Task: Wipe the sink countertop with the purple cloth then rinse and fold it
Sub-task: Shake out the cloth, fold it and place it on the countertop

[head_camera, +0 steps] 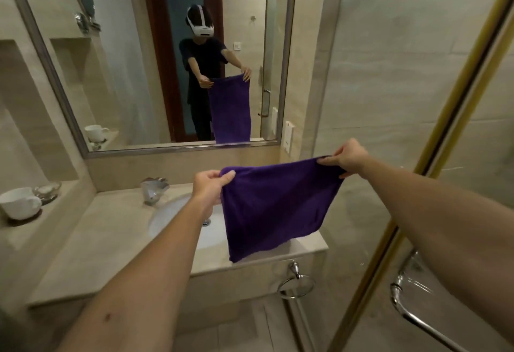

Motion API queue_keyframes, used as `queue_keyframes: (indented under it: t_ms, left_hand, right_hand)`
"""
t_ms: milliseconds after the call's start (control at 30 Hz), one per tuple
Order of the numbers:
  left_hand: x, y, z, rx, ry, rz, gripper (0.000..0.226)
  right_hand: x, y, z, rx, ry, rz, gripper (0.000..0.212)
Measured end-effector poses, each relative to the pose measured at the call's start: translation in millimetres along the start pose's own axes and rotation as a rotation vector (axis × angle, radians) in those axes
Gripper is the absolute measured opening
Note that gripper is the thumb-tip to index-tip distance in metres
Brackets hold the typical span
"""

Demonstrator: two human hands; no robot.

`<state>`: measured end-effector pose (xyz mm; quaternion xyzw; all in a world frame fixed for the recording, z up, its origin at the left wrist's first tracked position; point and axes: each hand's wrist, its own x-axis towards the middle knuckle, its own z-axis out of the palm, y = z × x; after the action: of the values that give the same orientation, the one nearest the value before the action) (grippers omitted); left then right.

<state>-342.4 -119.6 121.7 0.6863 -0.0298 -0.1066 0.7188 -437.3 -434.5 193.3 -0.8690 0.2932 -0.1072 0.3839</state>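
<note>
Legible text, labels, brands, numbers, signs: none found.

- Headset [200, 22] reflected in the mirror [155, 54]: a small dark mark on its white front, too small and blurred to read.
- White wall plate [288, 136] right of the mirror: blank as far as can be told.
- White cup [19, 203] on the ledge: no print visible.
- Purple cloth [275, 207]: no tag or lettering visible.
- Glass door [434, 118] with gold frame: no sticker or sign legible.
</note>
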Motion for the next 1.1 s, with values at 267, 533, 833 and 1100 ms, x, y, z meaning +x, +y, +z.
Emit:
queue_keyframes:
  t_ms: [267,533,833,1100]
  left_hand:
    - [-11,-25,-6,0.019,0.052,-0.044,0.014]
    - [-13,-110,-21,0.127,0.092,-0.191,0.022]
    - [71,-170,-17,0.201,0.263,-0.313,0.021]
    - [212,-241,-7,0.382,0.506,-0.417,0.028]
  right_hand:
    - [2,28,14,-0.035,-0.092,0.016,0.046]
    - [7,61,65,-0.162,-0.239,0.053,0.052]
    - [98,83,148,-0.227,-0.370,0.077,0.040]
    - [249,89,271,-0.347,-0.506,-0.008,0.040]
